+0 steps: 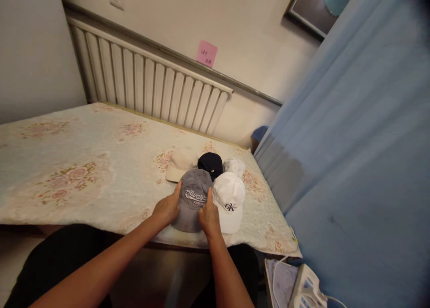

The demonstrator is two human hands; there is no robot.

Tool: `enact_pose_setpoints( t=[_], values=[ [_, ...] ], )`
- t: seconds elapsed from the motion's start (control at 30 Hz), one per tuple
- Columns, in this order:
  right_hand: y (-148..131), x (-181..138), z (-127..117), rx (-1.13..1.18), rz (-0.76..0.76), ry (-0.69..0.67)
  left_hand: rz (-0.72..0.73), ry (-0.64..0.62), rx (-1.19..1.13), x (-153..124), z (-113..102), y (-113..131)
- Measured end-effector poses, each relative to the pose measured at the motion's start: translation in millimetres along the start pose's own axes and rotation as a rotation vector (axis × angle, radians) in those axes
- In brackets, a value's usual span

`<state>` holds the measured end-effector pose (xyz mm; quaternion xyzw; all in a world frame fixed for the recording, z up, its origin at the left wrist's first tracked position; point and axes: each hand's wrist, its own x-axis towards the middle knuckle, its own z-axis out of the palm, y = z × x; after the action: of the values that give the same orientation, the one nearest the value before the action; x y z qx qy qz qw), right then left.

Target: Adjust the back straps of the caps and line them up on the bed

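A grey cap [194,196] with white lettering lies near the front edge of a bed with a floral quilt [83,164]. My left hand [167,208] grips its left side and my right hand [208,216] grips its right side, fingers curled on the fabric. A white cap [230,200] with a dark logo touches it on the right. Behind are a beige cap [180,163], a navy cap [211,164] and a small pale patterned cap [235,165].
A slatted white headboard [148,84] stands against the wall with a pink note [206,53] above. A blue curtain [352,156] hangs on the right. A white device with a cord [307,290] lies at the lower right.
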<state>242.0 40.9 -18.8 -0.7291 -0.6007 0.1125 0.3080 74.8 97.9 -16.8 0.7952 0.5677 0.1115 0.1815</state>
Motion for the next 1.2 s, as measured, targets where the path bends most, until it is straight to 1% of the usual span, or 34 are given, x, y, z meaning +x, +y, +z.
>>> enact_pose_setpoints(
  t=[0.13, 0.33, 0.53, 0.77, 0.97, 1.03, 1.1, 1.13, 1.2],
  values=[
    [0, 0, 0, 0.002, -0.001, 0.013, 0.008, 0.0, -0.002, 3, 4, -2],
    [1, 4, 2, 0.004, 0.029, -0.002, 0.013, 0.006, -0.016, 7, 8, -4],
    [4, 7, 5, 0.013, 0.041, -0.01, -0.012, -0.028, -0.044, 12, 8, -3],
    [6, 11, 9, 0.069, 0.031, -0.002, -0.024, -0.062, -0.051, 21, 12, -5],
    [3, 12, 7, 0.164, 0.014, -0.004, -0.001, -0.035, -0.087, 27, 20, -10],
    [4, 11, 6, 0.194, 0.011, 0.023, 0.006, -0.019, -0.131, 29, 21, -12],
    [9, 10, 7, 0.204, 0.038, 0.069, -0.007, 0.027, -0.216, 33, 21, -16],
    [13, 8, 9, 0.204, 0.062, 0.1, -0.039, 0.056, -0.281, 36, 21, -19],
    [25, 4, 14, 0.206, 0.125, 0.163, -0.147, 0.095, -0.438, 47, 21, -25]
  ],
)
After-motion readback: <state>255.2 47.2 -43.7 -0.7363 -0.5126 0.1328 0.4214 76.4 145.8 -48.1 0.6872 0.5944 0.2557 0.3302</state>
